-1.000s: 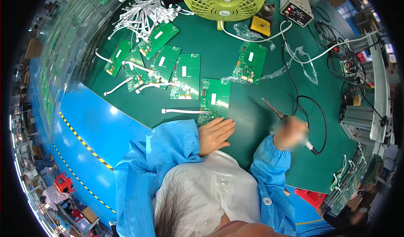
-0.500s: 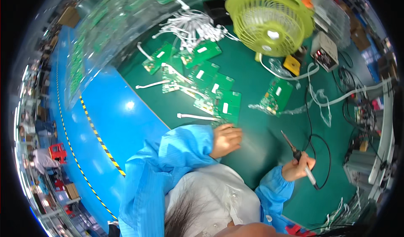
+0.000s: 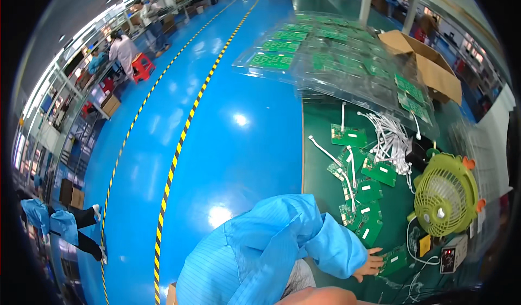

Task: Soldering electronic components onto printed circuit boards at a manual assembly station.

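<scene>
The hands are showing only in part: the left hand (image 3: 370, 264) is spreading its fingers wide, back upward, over the green table (image 3: 317, 180), while the right hand is staying out of sight, so I cannot tell its state. The left hand's fingertips are pointing at a green circuit board (image 3: 395, 259) just beside them on the right; whether they are touching its edge, I cannot tell. A blue sleeve (image 3: 271, 234) is covering that arm down to the wrist.

Just beyond the left hand, a cluster of circuit boards (image 3: 372, 232) is lying partly overlapped, with white cables running out from some of them. Farther beyond, a heap of loose white cables (image 3: 388, 139) is spreading beside the cluster. Beyond that, clear plastic trays (image 3: 347, 88) are holding more green boards, and an open cardboard box (image 3: 434, 72) is standing behind their right end.

Beyond the hand and to its right, a yellow-green fan (image 3: 446, 196) is standing on the table, with a yellow sponge (image 3: 425, 245) lying nearer the hand. Well to the hand's right, a control box (image 3: 453, 253) is sitting near a white cord (image 3: 411, 245).
</scene>
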{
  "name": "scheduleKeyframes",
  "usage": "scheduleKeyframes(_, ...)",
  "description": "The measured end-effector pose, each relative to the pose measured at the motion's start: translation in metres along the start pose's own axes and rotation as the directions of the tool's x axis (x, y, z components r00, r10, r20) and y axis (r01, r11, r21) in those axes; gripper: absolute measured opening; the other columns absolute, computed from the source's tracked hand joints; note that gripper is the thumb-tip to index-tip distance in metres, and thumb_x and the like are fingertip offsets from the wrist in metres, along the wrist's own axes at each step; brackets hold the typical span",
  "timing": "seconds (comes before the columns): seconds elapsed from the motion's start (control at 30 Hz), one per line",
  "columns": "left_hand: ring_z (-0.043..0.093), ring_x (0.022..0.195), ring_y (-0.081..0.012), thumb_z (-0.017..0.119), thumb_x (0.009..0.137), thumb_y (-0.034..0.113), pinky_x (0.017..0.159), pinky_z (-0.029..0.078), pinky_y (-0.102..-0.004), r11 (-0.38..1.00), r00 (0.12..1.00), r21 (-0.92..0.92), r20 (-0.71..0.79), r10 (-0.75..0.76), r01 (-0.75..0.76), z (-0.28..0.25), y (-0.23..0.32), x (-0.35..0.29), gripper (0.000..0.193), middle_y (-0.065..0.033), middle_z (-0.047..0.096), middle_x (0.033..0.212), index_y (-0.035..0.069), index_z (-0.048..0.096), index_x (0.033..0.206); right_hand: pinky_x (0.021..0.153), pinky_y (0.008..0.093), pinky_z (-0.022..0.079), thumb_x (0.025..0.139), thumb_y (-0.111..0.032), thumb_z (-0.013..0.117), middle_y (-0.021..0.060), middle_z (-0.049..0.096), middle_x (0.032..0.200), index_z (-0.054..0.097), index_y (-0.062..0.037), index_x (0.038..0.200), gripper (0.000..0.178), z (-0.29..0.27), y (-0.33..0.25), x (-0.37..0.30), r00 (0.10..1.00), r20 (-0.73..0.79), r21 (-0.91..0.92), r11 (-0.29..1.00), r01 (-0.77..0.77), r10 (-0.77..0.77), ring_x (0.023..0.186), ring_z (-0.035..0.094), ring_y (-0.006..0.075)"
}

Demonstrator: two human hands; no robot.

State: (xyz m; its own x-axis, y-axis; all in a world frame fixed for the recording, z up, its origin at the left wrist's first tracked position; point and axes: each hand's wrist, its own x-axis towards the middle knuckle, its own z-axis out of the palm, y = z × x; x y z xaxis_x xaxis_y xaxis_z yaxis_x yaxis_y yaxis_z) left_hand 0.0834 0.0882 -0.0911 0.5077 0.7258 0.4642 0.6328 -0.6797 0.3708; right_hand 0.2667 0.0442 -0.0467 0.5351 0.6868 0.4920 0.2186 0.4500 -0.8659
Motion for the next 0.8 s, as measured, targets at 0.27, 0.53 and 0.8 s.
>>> scheduleKeyframes(0.27,0.044,0.102,-0.0294,0.054,0.07,0.04,0.095,0.023,-0.0566,0.981,0.991,0.143,0.041,0.127,-0.132,-0.028,0.032,-0.037,0.047,-0.0141,0.05,0.104,0.007,0.051,0.104,0.044,0.02,0.03,0.077,-0.014,0.055,0.0043,0.046,0.066,0.051,-0.0054,0.076,0.01,0.006,-0.036,0.014,0.983,-0.144,0.124,0.987,-0.098,0.115,0.051,0.038,0.0106)
scheduleKeyframes(0.53,0.039,0.12,-0.0255,0.062,0.072,0.022,0.098,0.03,-0.0404,0.992,0.992,-0.112,0.11,0.064,-0.051,-0.084,0.041,-0.067,0.052,-0.0106,0.041,0.129,0.008,0.047,0.119,0.046,0.0148,0.028,0.076,-0.011,0.056,0.0042,0.051,0.066,0.052,-0.0072,0.075,0.006,-0.013,-0.049,0.008,0.92,-0.173,0.363,0.891,-0.273,0.352,0.05,0.038,0.0071)
scheduleKeyframes(0.8,0.042,0.118,-0.0233,0.062,0.072,0.02,0.099,0.03,-0.0379,0.987,0.992,-0.161,0.122,0.041,-0.021,-0.098,0.046,-0.058,0.046,-0.0095,0.045,0.126,0.008,0.051,0.115,0.055,0.0178,0.032,0.079,-0.013,0.058,0.0026,0.052,0.075,0.059,-0.0038,0.086,0.012,0.027,-0.049,0.095,0.982,0.073,0.076,0.981,-0.178,0.173,0.062,0.042,0.0081)
